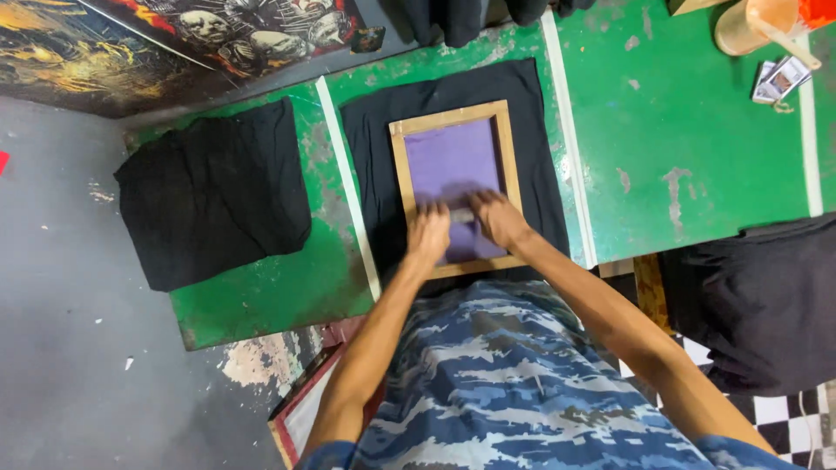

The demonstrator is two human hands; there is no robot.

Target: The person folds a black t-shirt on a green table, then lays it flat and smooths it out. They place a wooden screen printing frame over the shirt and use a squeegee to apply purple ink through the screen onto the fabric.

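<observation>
Table [697,130]: green, worn paint, white strips across it.
Folded cloth [213,191]: black, at table's left end.
Shirt [374,148]: black, flat on table, under the frame.
Frame [401,174]: wooden, purple mesh, lying on the shirt.
Left hand [428,235] and right hand [498,218]: side by side on the mesh's near half, both closed on the squeegee [461,213], blurred, small, between them.

Frame [453,187] lies on a cloth [370,174] on the table [697,130]; folded cloth [213,191] to its left
</observation>
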